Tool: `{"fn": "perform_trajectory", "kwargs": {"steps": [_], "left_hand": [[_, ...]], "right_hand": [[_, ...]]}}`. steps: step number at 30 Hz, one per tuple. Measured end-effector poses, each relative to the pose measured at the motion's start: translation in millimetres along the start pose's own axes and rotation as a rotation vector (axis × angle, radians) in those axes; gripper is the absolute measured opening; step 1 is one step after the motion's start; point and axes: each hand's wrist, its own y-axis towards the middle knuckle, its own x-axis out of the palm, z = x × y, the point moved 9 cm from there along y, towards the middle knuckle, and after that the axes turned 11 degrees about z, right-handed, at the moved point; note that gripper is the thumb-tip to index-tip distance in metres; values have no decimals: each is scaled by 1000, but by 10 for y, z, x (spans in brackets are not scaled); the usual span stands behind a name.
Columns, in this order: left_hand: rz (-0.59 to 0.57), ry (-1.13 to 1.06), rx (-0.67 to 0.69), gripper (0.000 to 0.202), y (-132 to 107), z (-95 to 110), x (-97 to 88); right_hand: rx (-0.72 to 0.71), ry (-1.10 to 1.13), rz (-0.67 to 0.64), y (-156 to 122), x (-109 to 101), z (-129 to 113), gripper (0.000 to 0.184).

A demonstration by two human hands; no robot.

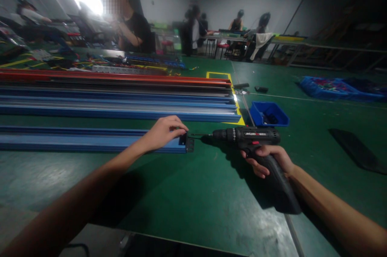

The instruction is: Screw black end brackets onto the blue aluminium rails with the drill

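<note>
My right hand point(269, 158) is wrapped around the handle of a black cordless drill point(254, 135). Its long thin bit points left, and the tip is close to the fingertips of my left hand point(166, 130). That hand rests over the right end of a blue metal profile point(99, 140), thumb and fingers pinched together at a black end cap point(190, 145). Whatever lies between those fingertips is too small to make out. The profile lies flat across the green table.
Behind lie several more blue, black and red profiles point(121, 106), inside yellow tape point(242, 120). A blue bin point(269, 114) with dark parts stands beyond the drill. Small black pieces point(261, 89), a flat black object point(356, 150) and blue trays point(341, 88) lie right. People sit farther back.
</note>
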Motion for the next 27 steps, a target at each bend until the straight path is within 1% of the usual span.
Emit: {"fn": "perform_trajectory", "kwargs": {"steps": [3,10,16,20,27], "left_hand": [[-2,-4,1,18,-3,-1,1],[2,-17,0,17,-7,-22,-2],[6,-23,19,15,-4,-31,7],[14,-25,26,15,1,-19,2],[10,-22,38,15,-6,-13,-1]], "right_hand": [[2,13,-15,12,-1,12,34],[26,31,16,23,-15,42,35],[35,68,-93,53,-14,54,35],[41,92,-120,50,-28,65,36],[26,101,-120,50,-28,58,37]]}}
